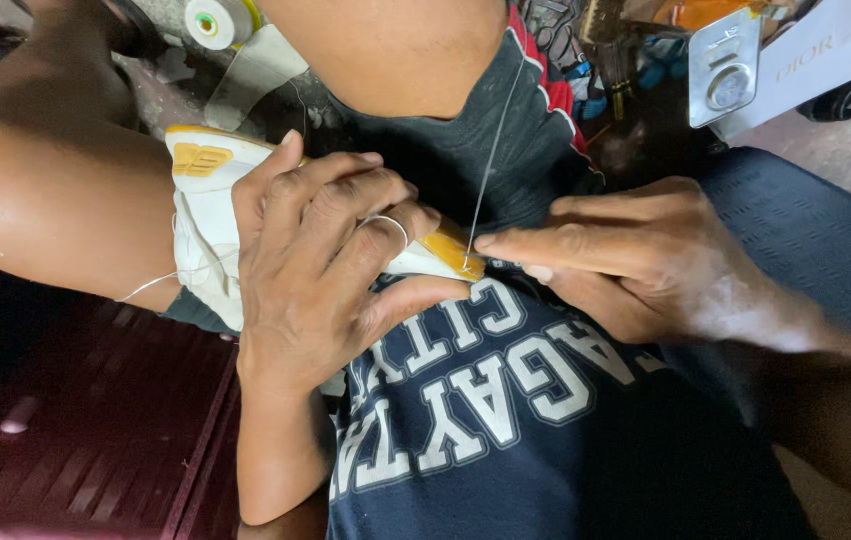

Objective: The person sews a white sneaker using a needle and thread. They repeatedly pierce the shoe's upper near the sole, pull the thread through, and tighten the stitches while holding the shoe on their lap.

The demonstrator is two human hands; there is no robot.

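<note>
A white sneaker (pixel 208 205) with yellow trim lies against my lap, its yellow toe edge (pixel 451 250) pointing right. My left hand (pixel 321 260) wraps over the shoe's front and grips it; a ring sits on one finger. My right hand (pixel 636 262) is at the toe, fingers pinched together on a thin needle or awl right at the yellow edge. A taut pale thread (pixel 491 160) rises from that spot up toward my chest. Another loose strand of thread (pixel 151 285) hangs from the shoe's heel side by my left knee.
I wear a dark blue shirt (pixel 506 430) with white lettering. A dark red ribbed surface (pixel 86 430) lies at the lower left. A tape roll (pixel 214 20), a metal clip-like tool (pixel 724 65), a white box and assorted clutter sit on the floor at the top.
</note>
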